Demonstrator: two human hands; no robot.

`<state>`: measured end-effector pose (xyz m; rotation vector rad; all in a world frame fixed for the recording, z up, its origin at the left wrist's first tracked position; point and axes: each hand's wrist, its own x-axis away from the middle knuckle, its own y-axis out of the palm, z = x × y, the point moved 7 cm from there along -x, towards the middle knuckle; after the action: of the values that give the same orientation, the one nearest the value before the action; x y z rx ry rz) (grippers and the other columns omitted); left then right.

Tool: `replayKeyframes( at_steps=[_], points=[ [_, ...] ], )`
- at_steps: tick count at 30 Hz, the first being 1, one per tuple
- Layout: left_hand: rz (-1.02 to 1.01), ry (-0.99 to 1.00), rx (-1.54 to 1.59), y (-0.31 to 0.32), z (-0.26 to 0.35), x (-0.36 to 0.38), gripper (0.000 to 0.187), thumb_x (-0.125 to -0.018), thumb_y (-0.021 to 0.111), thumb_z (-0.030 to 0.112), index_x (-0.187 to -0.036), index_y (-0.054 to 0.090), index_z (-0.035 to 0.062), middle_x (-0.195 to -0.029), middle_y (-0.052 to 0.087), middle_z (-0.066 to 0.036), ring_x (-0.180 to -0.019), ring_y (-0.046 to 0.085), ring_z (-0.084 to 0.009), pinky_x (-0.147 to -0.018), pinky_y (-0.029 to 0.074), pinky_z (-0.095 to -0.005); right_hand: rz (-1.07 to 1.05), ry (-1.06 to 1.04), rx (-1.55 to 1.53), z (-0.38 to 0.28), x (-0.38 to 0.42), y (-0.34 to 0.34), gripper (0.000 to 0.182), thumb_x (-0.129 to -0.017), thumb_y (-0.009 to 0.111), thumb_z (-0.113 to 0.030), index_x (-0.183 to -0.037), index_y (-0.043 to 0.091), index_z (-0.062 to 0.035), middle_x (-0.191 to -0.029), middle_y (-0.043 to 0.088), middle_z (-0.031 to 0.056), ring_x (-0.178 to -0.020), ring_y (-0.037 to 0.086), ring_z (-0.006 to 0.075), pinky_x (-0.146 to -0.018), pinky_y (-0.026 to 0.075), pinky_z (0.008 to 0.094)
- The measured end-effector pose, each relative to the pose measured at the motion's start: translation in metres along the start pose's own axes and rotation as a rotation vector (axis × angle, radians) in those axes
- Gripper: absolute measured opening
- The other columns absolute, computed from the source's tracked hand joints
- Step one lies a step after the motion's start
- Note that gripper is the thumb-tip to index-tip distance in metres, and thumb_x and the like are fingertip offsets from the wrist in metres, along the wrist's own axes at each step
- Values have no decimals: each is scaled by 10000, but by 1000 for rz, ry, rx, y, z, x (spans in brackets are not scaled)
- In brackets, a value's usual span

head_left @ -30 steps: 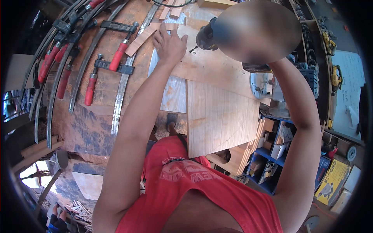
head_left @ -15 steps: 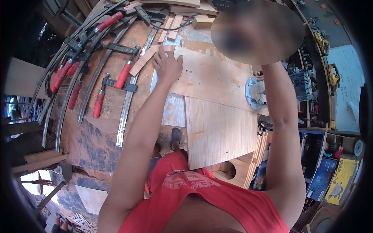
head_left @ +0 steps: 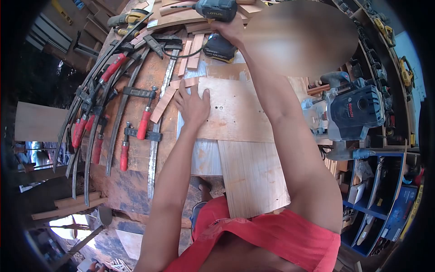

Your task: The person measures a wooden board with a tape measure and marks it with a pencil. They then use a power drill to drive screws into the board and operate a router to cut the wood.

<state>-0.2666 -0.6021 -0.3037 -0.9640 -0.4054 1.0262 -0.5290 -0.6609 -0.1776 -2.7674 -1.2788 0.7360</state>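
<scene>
My right hand (head_left: pixel 232 31) is wrapped around the grip of a LOTUS cordless drill (head_left: pixel 219 11), whose bit points left at the far side of the bench. The drill's battery base (head_left: pixel 219 48) hangs below the hand. Fingers spread, my left hand (head_left: pixel 192 105) lies flat at the left end of a plywood board (head_left: pixel 240 119). Its fingertips rest over a short wood strip (head_left: pixel 192 83) at the board's corner, beside an angled wood strip (head_left: pixel 163 105). Small holes show in the board near my thumb. A lower striped panel (head_left: pixel 251 177) juts out toward my body.
Red-handled bar clamps (head_left: pixel 144 123) lie across the left of the bench. A Bosch router (head_left: pixel 353 113) sits at the right. Loose wood strips (head_left: pixel 195 51) lie beyond my left hand, and a yellow power tool (head_left: pixel 136 18) is at the far left. Blue shelves (head_left: pixel 374 195) stand at right.
My right hand has come from the blurred area to the drill and now grips it, with the drill fully in view. My left hand stays at the board's end. The camera view has shifted.
</scene>
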Motion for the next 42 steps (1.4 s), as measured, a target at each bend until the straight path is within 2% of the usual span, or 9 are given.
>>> replayKeyframes(
  at_steps=[7, 18, 21, 23, 26, 28, 31, 37, 42],
  points=[
    [44, 54, 2, 1, 1, 0, 556, -949, 598, 438, -1334, 609, 37, -1559, 313, -240, -1397, 270, -474, -1166, 180, -614, 208, -110, 13, 41, 12, -16, 176, -743, 752, -153, -853, 714, -21, -722, 717, 58, -626, 670, 125, -612, 546, 302],
    [50, 63, -20, 0, 1, 0, 564, -953, 608, 453, -1303, 625, 11, -1558, 332, -233, -1389, 296, -460, -1168, 218, -568, 169, -22, 177, 2, 64, -17, 535, -788, 750, -259, -1223, 623, 27, -1086, 716, 206, -1052, 689, 327, -937, 522, 390],
    [67, 80, -50, 1, -1, -1, 565, -958, 598, 472, -1298, 631, 22, -1563, 336, -224, -1387, 305, -455, -1164, 231, -555, 550, -121, 555, -37, 143, -36, 635, -782, 740, -210, -1324, 553, 64, -1100, 690, 214, -1046, 674, 342, -961, 512, 418],
    [79, 93, -19, -1, -2, 0, 538, -956, 607, 468, -1265, 647, 29, -1547, 365, -225, -1383, 314, -454, -1159, 237, -553, 352, -97, 268, -88, 232, -72, 649, -786, 739, -156, -1364, 530, 50, -1130, 680, 202, -1045, 668, 326, -950, 517, 410],
    [100, 114, 1, 0, 0, 1, 518, -947, 626, 433, -1266, 634, 25, -1524, 387, -242, -1370, 339, -463, -1150, 256, -558, 375, -81, 456, -130, 387, -142, 280, -771, 713, -37, -1050, 707, -21, -905, 710, 139, -842, 667, 302, -795, 515, 406],
    [115, 113, 5, -8, 6, 3, 516, -942, 635, 411, -1270, 620, 12, -1504, 406, -253, -1358, 361, -466, -1144, 278, -551, 434, 5, 784, -139, 469, -198, 233, -778, 698, -19, -1011, 704, -33, -944, 707, 139, -898, 644, 320, -798, 482, 418],
    [173, 148, -18, -10, 9, 5, 528, -933, 638, 381, -1287, 595, -9, -1471, 438, -262, -1339, 391, -461, -1133, 316, -530, 492, 432, 1363, -133, 534, -277, 351, -905, 639, -293, -1116, 678, -16, -1092, 685, 187, -1111, 577, 385, -910, 460, 491],
    [8, 219, -150, -8, 13, 41, 560, -962, 566, 357, -1376, 526, -17, -1337, 560, -250, -1164, 532, -439, -1014, 407, -544, 238, 1098, 971, -85, 568, -329, 709, -957, 464, -613, -1283, 621, -4, -1158, 669, 314, -1188, 590, 479, -1038, 437, 535],
    [-76, 209, -52, -16, 24, 63, 543, -977, 558, 325, -1394, 520, -21, -1370, 531, -282, -1220, 513, -458, -1053, 413, -527, 291, 1036, 1036, -101, 571, -315, 682, -956, 501, -595, -1265, 642, -3, -1135, 672, 325, -1135, 617, 488, -992, 467, 524]
  ],
)
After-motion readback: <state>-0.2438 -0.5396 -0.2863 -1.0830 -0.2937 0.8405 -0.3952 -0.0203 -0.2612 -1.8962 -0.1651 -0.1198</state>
